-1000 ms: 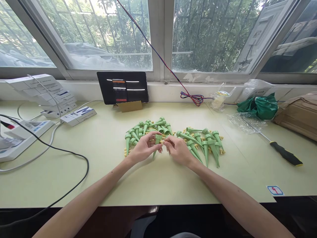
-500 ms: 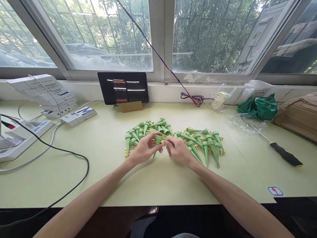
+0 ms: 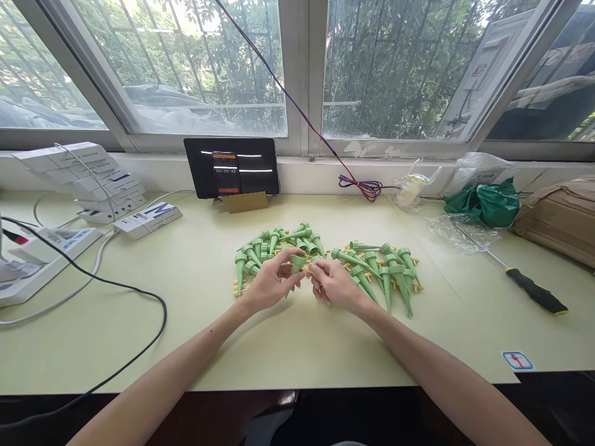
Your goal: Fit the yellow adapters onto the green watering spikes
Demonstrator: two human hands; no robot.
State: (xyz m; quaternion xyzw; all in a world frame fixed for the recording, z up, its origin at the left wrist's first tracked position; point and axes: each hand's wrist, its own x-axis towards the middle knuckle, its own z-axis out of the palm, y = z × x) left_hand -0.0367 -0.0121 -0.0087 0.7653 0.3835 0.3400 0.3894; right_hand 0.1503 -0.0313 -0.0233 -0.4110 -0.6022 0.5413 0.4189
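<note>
Between the thumb and fingers of my left hand is a green plastic watering spike, its wide capped end up and its tip pointing down. My right hand pinches a small yellow valve piece at the spike's side, partly hidden by the fingertips. Behind my left hand lies a heap of green spikes with yellow pieces. Another heap of the same spikes lies just right of my right hand.
A tablet leans on a cardboard stand at the back. White boxes and a power strip are at left, with a black cable across the table. A screwdriver, green bag and brown package lie at right.
The spike in my left hand has tilted slightly, its tip swinging a little left. My right fingers have shifted slightly at the yellow piece; both hands keep their hold.
</note>
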